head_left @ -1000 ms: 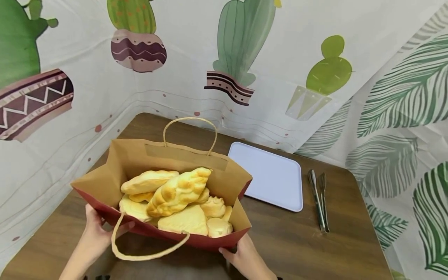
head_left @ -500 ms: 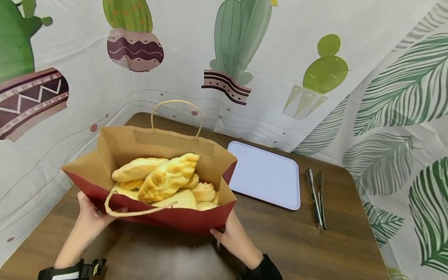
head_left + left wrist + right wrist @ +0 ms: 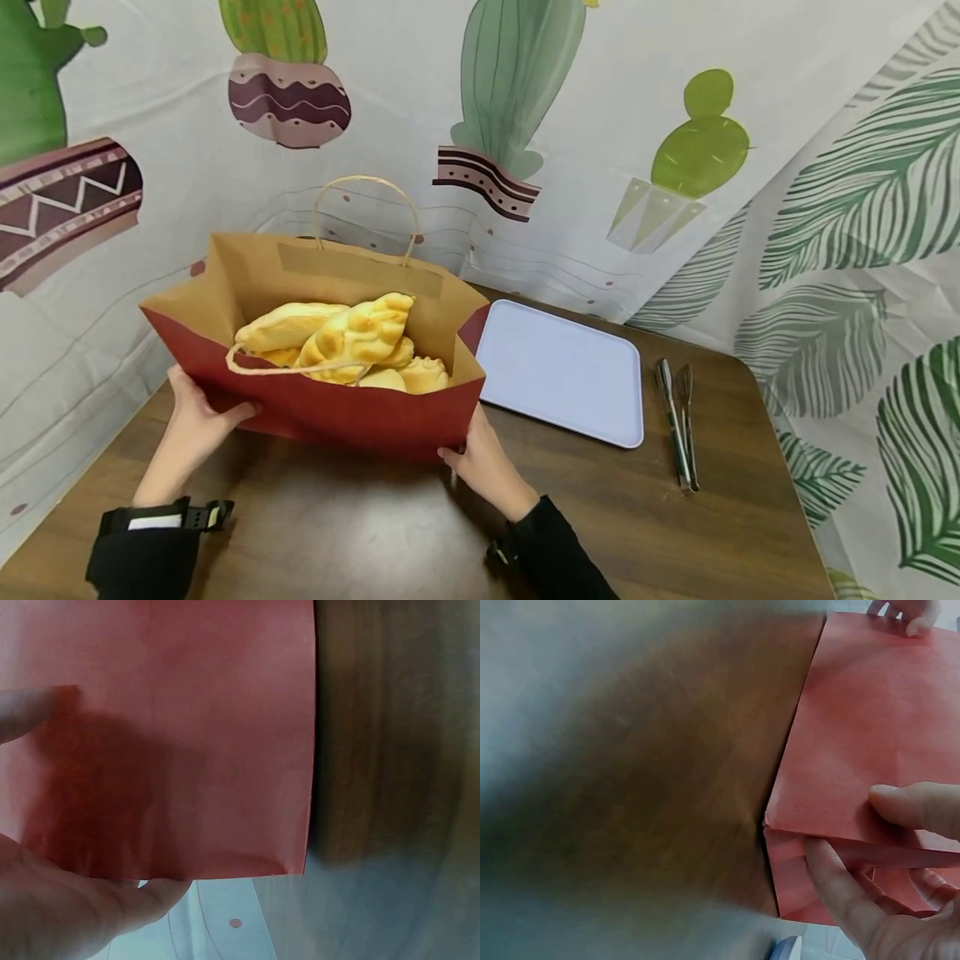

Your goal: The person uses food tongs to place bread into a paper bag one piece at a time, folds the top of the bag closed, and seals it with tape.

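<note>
A red paper carrier bag with brown inside and twisted paper handles (image 3: 330,408) stands upright and open on the dark brown wooden tabletop (image 3: 637,517), at the left-centre, close to the cactus-print cloth wall (image 3: 600,125) behind it. The bag is held from both ends. The left hand (image 3: 193,410) is at the bag's left end, w/ the thumb on the red front face and the other fingers going behind the corner; in the left wrist view the thumb (image 3: 30,712) lies flat on the red paper and the palm is under the bag's edge, so this grip is grasping the bag. The right hand (image 3: 480,454) is at the bag's lower right corner; in the right wrist view its thumb (image 3: 919,806) presses on the front face and a finger is on the side fold, pinching the corner, so also grasping the bag.

Inside the bag is a pile of golden-yellow bread rolls and pastries (image 3: 352,337), approx. up to the rim. The near handle (image 3: 288,367) hangs inward over the bread; the far handle stands up.

Just beside the bag on the right lies a pale lavender rectangular plastic tray (image 3: 566,375), flat on the tabletop. Further right, apart from the tray, lie metal tongs (image 3: 678,417), pointing away from the person. On the right side hangs a cloth w/ green leaf print (image 3: 862,250).
</note>
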Action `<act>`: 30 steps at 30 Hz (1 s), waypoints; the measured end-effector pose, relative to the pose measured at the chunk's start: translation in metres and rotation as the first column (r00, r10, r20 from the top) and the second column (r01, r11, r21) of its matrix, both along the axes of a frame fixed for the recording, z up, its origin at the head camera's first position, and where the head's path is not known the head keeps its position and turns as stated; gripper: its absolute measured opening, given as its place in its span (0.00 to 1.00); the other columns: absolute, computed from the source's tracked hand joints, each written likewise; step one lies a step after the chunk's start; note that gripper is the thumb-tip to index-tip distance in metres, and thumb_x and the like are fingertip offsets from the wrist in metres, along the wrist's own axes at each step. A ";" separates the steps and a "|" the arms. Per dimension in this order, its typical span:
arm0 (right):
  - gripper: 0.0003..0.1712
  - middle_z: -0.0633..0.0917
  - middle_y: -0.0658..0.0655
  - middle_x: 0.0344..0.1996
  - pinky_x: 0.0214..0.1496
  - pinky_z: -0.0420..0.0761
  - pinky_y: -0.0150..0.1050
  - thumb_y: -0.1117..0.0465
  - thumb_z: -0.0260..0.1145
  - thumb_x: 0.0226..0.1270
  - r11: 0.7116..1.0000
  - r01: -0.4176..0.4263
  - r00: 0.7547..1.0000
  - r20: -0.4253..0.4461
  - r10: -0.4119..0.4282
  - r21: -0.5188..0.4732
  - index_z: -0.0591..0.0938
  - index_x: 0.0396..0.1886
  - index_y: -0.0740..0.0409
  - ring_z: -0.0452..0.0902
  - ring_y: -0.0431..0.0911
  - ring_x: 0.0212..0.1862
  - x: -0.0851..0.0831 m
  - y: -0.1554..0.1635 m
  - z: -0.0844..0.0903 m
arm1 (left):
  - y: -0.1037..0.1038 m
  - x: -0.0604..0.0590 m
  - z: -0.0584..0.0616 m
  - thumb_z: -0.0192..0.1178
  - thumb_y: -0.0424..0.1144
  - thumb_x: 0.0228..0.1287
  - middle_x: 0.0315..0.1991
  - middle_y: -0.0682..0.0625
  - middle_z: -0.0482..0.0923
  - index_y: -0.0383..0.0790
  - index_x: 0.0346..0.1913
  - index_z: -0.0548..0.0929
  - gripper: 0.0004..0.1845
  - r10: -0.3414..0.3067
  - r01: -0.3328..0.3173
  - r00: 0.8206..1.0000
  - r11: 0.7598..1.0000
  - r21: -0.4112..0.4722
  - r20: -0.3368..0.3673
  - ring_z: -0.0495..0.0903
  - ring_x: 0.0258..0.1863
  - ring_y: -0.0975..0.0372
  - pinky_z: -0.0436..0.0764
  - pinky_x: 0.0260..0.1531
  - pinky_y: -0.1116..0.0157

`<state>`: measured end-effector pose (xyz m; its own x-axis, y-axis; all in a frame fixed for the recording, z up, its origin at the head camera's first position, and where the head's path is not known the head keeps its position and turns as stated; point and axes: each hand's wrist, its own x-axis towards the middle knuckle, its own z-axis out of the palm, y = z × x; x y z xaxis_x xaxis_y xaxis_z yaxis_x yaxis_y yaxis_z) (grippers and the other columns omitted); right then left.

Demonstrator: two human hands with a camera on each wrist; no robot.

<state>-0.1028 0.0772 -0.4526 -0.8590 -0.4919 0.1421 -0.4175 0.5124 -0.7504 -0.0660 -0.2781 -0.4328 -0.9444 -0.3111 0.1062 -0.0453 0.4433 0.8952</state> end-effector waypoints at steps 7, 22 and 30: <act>0.45 0.67 0.62 0.61 0.60 0.72 0.47 0.71 0.68 0.53 1.000 0.021 1.000 0.001 -0.021 0.019 0.53 0.67 0.62 0.67 0.53 0.63 -0.026 -0.010 0.000 | -0.005 -0.025 0.004 0.60 0.28 0.54 0.59 0.43 0.47 0.44 0.64 0.41 0.43 -0.018 0.018 1.000 1.000 0.026 0.021 0.55 0.58 0.60 0.57 0.50 0.78; 0.45 0.67 0.64 0.62 0.65 0.68 0.49 0.73 0.67 0.53 0.995 0.095 0.994 0.049 -0.095 0.003 0.53 0.67 0.62 0.64 0.55 0.65 -0.080 -0.018 -0.001 | -0.007 -0.089 0.002 0.59 0.29 0.57 0.65 0.42 0.41 0.46 0.66 0.36 0.46 -0.048 0.036 0.997 0.982 0.187 0.058 0.46 0.67 0.48 0.52 0.65 0.52; 0.41 0.70 0.64 0.60 0.63 0.70 0.49 0.73 0.66 0.54 0.987 0.163 0.984 0.077 -0.163 0.015 0.56 0.65 0.62 0.67 0.56 0.63 -0.106 -0.019 -0.003 | -0.003 -0.120 0.001 0.59 0.29 0.55 0.66 0.42 0.43 0.43 0.65 0.37 0.45 -0.035 0.022 0.998 0.978 0.206 0.058 0.47 0.68 0.49 0.53 0.65 0.53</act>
<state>-0.2088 0.0579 -0.4553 -0.9360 -0.3453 0.0679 -0.2682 0.5752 -0.7728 -0.1862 -0.2808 -0.4315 -0.9560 -0.2929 -0.0147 -0.0922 0.2523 0.9632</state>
